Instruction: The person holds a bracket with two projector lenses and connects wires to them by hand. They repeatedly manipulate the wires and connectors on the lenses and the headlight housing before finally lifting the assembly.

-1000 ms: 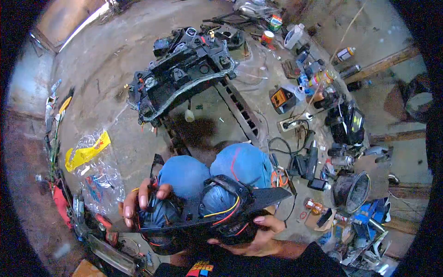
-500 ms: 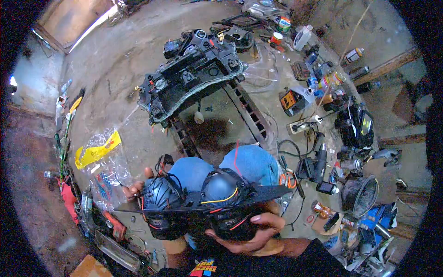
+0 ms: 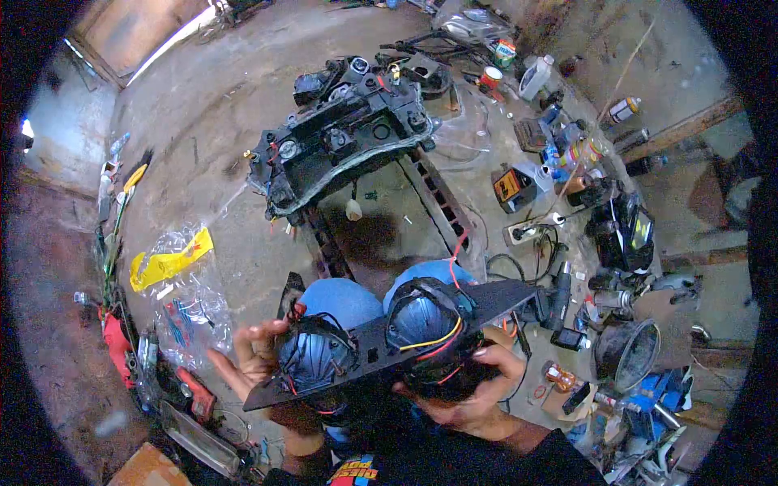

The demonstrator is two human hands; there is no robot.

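One head-worn camera looks steeply down and forward past the knees (image 3: 344, 298). It sits close above the left hand (image 3: 255, 360), right hand (image 3: 480, 398) and lamp unit (image 3: 381, 344). The floor (image 3: 203, 130) lies farther off, inside a dark fisheye rim.

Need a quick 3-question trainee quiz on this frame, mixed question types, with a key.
1. True or false: the twin-lamp unit lies flat on the floor.
2. Which colour is the wire that crosses the lamp back nearest the right hand? A yellow, B green, C white.
3. Fill in: the yellow bag lies to the person's ____ side.
Key: 1 false, the right hand's grip holds it up; 2 A; 3 left.
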